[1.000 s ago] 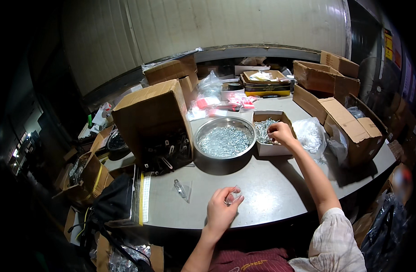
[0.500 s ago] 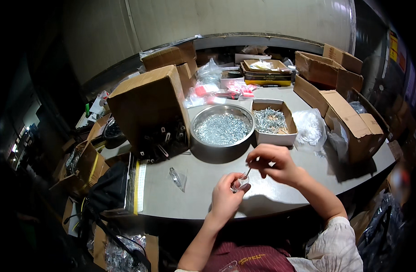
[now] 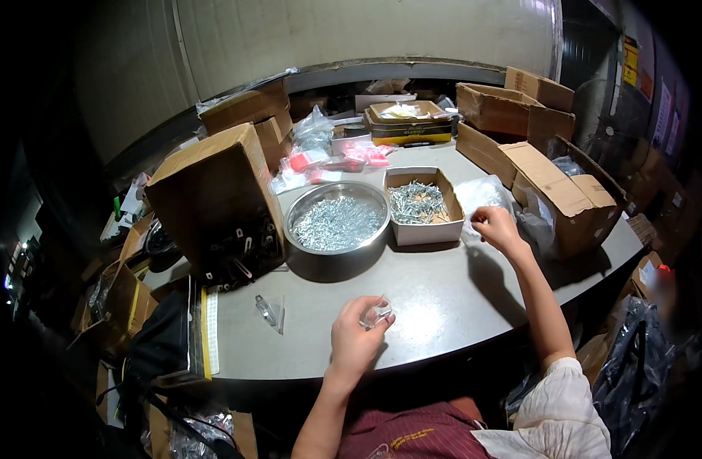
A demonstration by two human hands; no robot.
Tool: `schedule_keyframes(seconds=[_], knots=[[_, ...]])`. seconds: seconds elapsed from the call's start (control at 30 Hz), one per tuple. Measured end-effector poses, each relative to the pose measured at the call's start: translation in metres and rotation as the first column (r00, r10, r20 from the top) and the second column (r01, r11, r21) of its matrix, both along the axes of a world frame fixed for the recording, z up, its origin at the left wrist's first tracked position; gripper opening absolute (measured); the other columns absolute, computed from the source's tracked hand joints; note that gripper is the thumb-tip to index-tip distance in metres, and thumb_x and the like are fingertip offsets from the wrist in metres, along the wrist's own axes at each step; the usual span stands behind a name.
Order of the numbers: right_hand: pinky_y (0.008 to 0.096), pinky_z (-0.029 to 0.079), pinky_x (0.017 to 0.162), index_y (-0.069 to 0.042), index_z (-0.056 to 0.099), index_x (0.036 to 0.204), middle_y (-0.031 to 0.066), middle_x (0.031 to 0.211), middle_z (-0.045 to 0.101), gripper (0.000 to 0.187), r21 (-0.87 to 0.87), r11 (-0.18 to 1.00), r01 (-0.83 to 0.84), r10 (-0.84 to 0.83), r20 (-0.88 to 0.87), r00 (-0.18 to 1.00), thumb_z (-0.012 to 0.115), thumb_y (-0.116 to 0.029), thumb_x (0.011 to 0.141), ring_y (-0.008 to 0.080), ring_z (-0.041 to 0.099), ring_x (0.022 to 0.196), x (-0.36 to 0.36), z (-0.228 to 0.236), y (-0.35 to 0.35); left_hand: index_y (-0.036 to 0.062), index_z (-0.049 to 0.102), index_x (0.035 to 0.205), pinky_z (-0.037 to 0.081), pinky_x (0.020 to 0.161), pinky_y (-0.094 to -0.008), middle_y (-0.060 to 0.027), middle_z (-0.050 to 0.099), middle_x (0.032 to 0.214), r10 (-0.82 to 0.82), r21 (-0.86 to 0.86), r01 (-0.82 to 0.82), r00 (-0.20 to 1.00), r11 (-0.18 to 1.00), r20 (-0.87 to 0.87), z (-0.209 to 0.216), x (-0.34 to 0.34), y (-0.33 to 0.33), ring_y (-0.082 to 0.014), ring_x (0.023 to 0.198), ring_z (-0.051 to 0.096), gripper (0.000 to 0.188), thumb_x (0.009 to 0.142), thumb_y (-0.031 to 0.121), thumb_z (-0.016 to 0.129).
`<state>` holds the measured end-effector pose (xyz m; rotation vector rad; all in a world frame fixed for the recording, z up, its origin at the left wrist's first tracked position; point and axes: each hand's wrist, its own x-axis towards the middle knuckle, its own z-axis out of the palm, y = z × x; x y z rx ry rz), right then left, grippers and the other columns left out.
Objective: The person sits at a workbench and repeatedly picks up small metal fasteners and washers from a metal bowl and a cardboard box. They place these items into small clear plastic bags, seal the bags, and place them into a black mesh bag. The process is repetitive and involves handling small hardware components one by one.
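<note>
My left hand (image 3: 354,341) pinches a small clear plastic bag (image 3: 377,311) above the table's near side, its mouth spread by the fingers. Over the near edge of a clear bag of small white pieces (image 3: 485,191) is my right hand (image 3: 498,229), fingers curled together; whatever they hold, if anything, is too small to make out. Left of that bag stands a white-sided box of screws (image 3: 417,203). A round metal bowl (image 3: 293,246) full of small shiny metal parts sits further left. One filled small clear bag (image 3: 271,312) lies on the table, left of my left hand.
A tall cardboard box (image 3: 205,180) stands tipped open at left, with dark slotted metal parts at its mouth. More open cardboard boxes (image 3: 561,187) line the right side. Red-and-clear plastic bags (image 3: 309,161) and a black-and-yellow box (image 3: 412,131) lie at the back.
My right hand has moved away from the small bag, rightward and up to the bag of white pieces. My left hand still holds the small bag. The whole view has shifted slightly.
</note>
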<state>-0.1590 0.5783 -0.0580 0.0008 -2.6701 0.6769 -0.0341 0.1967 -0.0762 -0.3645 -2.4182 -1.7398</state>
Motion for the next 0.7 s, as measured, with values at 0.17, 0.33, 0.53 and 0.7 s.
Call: schedule_keyframes(seconds=[0.17,0.33,0.53,0.7], knots=[[0.0478,0.058,0.080,-0.005,0.078,0.091,0.0202,0.093,0.076,0.025,0.239,0.955,0.177,-0.213,0.136,0.968,0.074,-0.028,0.082,0.0381,0.073,0.092,-0.021,-0.036,0.011,0.0039,0.075,0.107,0.055,0.079,-0.0340,-0.0114,0.071,0.102,0.024,-0.021,-0.023,1.000,1.000,0.014,0.004,0.004,-0.001,-0.0231,0.087,0.068,0.026,0.084,0.012,0.083],[0.0516,0.058,0.080,-0.005,0.076,0.083,0.0214,0.094,0.075,0.018,0.355,0.916,0.187,-0.201,0.004,0.980,0.069,-0.020,0.080,0.0412,0.073,0.093,-0.021,-0.049,0.012,0.0031,0.076,0.105,0.049,0.063,-0.0282,-0.0033,0.061,0.087,0.029,-0.034,-0.032,0.996,0.999,-0.081,-0.003,0.002,-0.005,-0.0117,0.069,0.058,0.028,0.083,0.017,0.085],[0.0423,0.058,0.071,-0.001,0.072,0.089,0.0151,0.087,0.070,0.017,0.142,0.990,0.007,0.031,-0.266,0.964,0.072,-0.018,0.086,0.0324,0.072,0.078,0.041,-0.002,-0.029,0.0038,0.073,0.110,0.054,0.078,-0.0357,-0.0113,0.067,0.095,0.034,-0.068,-0.038,0.998,0.997,-0.054,0.002,0.008,-0.007,-0.0244,0.084,0.066,0.030,0.083,0.013,0.084],[0.0332,0.058,0.069,-0.001,0.067,0.103,0.0100,0.095,0.066,0.027,0.016,0.689,-0.724,0.692,-0.310,0.652,0.077,0.004,0.079,0.0240,0.070,0.078,0.104,0.047,-0.134,0.0043,0.073,0.112,0.054,0.077,-0.0354,-0.0116,0.066,0.096,0.023,-0.077,-0.026,0.998,0.997,-0.050,0.007,0.018,-0.008,-0.0253,0.083,0.066,0.031,0.084,0.013,0.084]])
